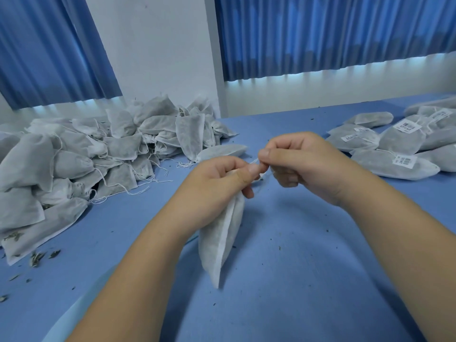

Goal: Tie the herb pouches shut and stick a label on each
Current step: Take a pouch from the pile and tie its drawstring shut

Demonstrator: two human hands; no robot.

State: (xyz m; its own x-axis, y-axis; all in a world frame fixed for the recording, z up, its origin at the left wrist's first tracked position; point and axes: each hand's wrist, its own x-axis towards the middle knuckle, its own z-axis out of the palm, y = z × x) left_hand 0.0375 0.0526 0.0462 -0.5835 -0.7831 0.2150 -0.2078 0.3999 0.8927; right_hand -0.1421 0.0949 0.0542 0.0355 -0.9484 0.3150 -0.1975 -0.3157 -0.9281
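Two heaps of white herb pouches lie on a blue table (308, 243): the larger pile (81, 156), strings loose, runs off the left edge; the labelled pouches (399, 141) run off the right, their print too small to read. Between them one pouch (222, 240) hangs above the table, its neck hidden inside the left hand (214, 178), which grips it. The right hand (308, 164), fingers curled, pinches the faint drawstring (255, 161).

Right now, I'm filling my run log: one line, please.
tying | left hand: grips white fabric pouch | right hand: pinches white drawstring
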